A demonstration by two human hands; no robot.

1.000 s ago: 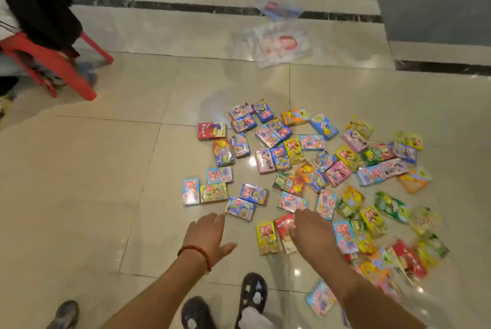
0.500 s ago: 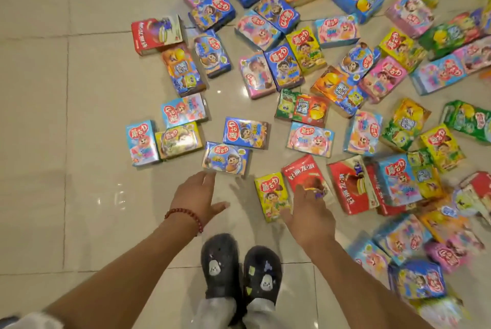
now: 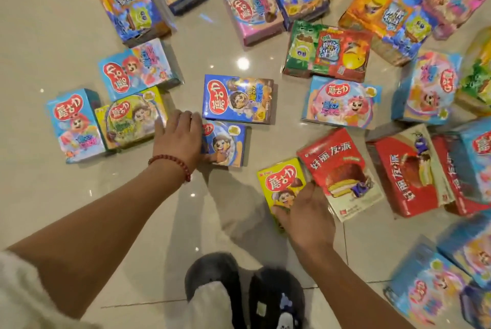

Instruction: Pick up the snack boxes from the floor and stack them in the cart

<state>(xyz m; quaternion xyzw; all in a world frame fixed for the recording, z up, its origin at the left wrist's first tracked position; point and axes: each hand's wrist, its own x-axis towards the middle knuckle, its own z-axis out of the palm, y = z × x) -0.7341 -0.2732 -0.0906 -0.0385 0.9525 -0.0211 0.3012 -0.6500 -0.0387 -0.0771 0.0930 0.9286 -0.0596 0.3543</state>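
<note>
Glossy cream floor tiles [image 3: 66,36] fill far more of the view than they did a second ago: the head has dropped close over the scattered snack boxes, so the far wall and the red stool seen then are out of frame, and both hands, which hovered above the boxes half a second back, have come down onto them. That suggests the pickup is only just starting, with every box in view lying on the floor and no cart visible from here. The left hand [image 3: 178,140], with a red bead bracelet [image 3: 172,162] at the wrist, lies over the left end of a small blue box [image 3: 225,144]; its fingers [image 3: 186,118] are curled over the box's far-left edge and the thumb seems to sit at the near corner, so it reads as beginning a grip, though the box looks flat on the tile. The right hand [image 3: 305,211] covers the near end of a yellow box [image 3: 283,185], fingers bent down around its lower edge and one fingertip touching the side of the red pie box [image 3: 342,169] just beside it; whether the yellow box has left the floor I cannot tell. A larger blue box [image 3: 237,98] lies just beyond the left hand, untouched. Dark slippers [image 3: 244,296] stand below, between the two forearms. Dozens of boxes remain spread around, so most of the job is ahead.
</note>
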